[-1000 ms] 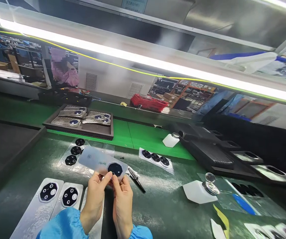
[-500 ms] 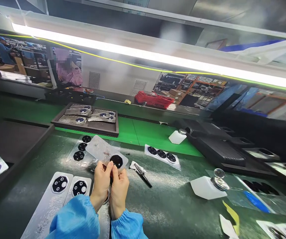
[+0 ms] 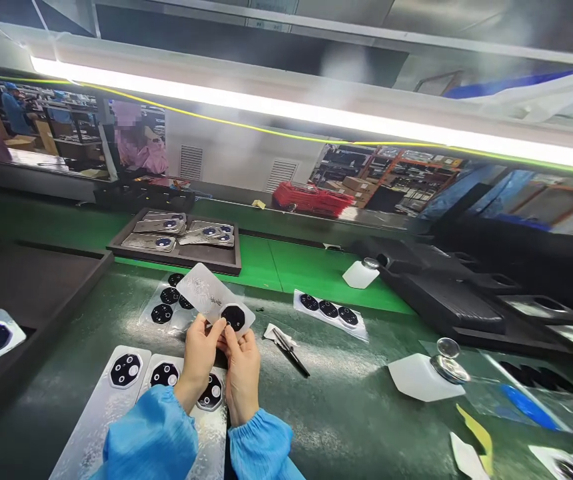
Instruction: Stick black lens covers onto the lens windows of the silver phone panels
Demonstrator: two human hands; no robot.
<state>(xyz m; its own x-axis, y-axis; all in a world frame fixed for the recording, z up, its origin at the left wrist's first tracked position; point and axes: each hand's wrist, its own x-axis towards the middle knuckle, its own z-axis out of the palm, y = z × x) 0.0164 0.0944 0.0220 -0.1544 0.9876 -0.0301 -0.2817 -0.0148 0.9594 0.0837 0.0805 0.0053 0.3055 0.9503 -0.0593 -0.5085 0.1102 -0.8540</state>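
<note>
Between both hands is a silvery phone back cover with a black eight-sided camera plate at its lower end. My left hand grips the cover's near edge, its thumb by the plate. My right hand holds the near right corner, thumb tip at the plate's edge. Fingers behind the cover are hidden. Under my wrists lie several larger pale phone backs with black camera plates, partly covered by my sleeves. Beyond the held cover, a clear sheet carries several round black camera plates.
Black tweezers rest by a white scrap. Right of them are a strip of three camera plates and two white dispenser bottles. A tray of phone covers stands behind; dark trays flank the bench.
Both hands have tilted the phone cover slightly, and its reflections differ. The view has shifted a little, showing more of the third phone back below my hands. Both hands keep their hold.
</note>
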